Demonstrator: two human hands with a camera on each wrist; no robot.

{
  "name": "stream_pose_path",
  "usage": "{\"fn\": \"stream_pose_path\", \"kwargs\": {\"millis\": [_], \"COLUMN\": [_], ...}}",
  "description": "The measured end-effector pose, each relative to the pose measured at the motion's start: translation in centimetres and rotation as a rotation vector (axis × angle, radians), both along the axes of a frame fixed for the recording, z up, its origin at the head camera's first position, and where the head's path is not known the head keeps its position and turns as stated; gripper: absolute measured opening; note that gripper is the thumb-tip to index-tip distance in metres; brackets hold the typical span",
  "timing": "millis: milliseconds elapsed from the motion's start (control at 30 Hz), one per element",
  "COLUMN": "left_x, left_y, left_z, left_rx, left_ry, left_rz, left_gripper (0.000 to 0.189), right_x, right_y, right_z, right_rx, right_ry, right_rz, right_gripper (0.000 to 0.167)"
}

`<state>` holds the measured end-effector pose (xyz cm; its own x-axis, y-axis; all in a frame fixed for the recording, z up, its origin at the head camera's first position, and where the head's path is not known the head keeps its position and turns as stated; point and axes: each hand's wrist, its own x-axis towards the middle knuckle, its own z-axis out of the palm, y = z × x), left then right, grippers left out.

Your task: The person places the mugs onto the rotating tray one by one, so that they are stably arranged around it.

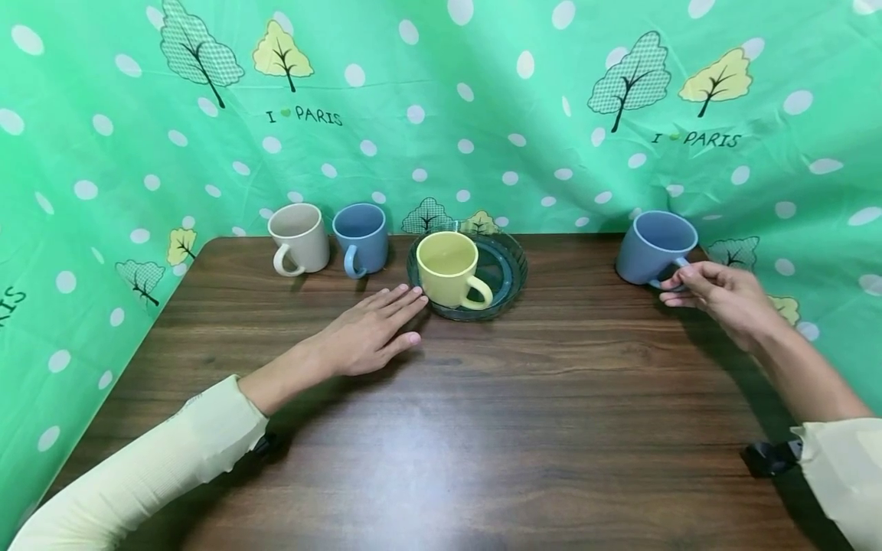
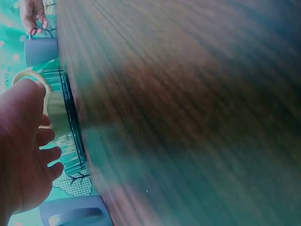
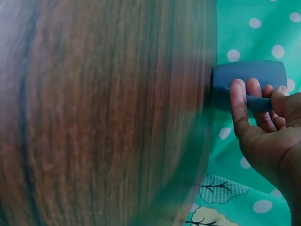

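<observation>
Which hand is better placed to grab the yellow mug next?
Probably the left hand: it looks free, its fingers right beside the glass dish holding the yellow mug. The right hand is farther away, gripping a blue mug. One drawback: the yellow mug's handle points away from the left hand.

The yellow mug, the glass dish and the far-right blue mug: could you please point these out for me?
Yellow mug [image 1: 444, 288]: head view, on the front of its body.
Glass dish [image 1: 519, 279]: head view, on its right-hand wall.
Far-right blue mug [image 1: 643, 259]: head view, on its body.
</observation>
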<state>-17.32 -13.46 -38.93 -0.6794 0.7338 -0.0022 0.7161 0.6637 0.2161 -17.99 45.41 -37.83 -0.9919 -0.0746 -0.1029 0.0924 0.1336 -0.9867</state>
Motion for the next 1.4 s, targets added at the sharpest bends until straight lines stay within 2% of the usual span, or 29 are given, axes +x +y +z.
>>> {"fn": "stream_pose_path", "kwargs": {"millis": [133,367,600,733,967,1400], "left_x": [0.0,-0.1,-0.2,-0.2,-0.1,-0.3], "left_y": [-0.1,-0.1,-0.2,-0.2,-0.4,-0.7], "left_z": [-0.1,-0.3,-0.5,-0.5,-0.6,-0.6], "left_rx": [0.005,0.008,0.023,0.022,0.022,0.024], "left_ry": [0.004,0.009,0.022,0.026,0.027,0.019], "left_rz": [0.010,0.020,0.022,0.028,0.046,0.064], "left_gripper": [0.068,0.069,0.068,0.067,0.067,0.067], "right_x": [0.2,0.4,0.6,0.6,0.7,0.9], "right_y": [-0.7,-1.9,-3.0,-3.8,-5.0,-6.6], "right_z": [0.3,0.4,0.7,0.7,0.7,0.9], "right_rx": [-0.005,-0.091,-0.075,-0.078,-0.012,-0.022], "right_ry": [0.017,0.045,0.034,0.048,0.093,0.116], "right_rz": [-0.001,0.036,0.044,0.051,0.068,0.115], "right_gripper": [0.021,0.021,0.021,0.021,0.023,0.022]}}
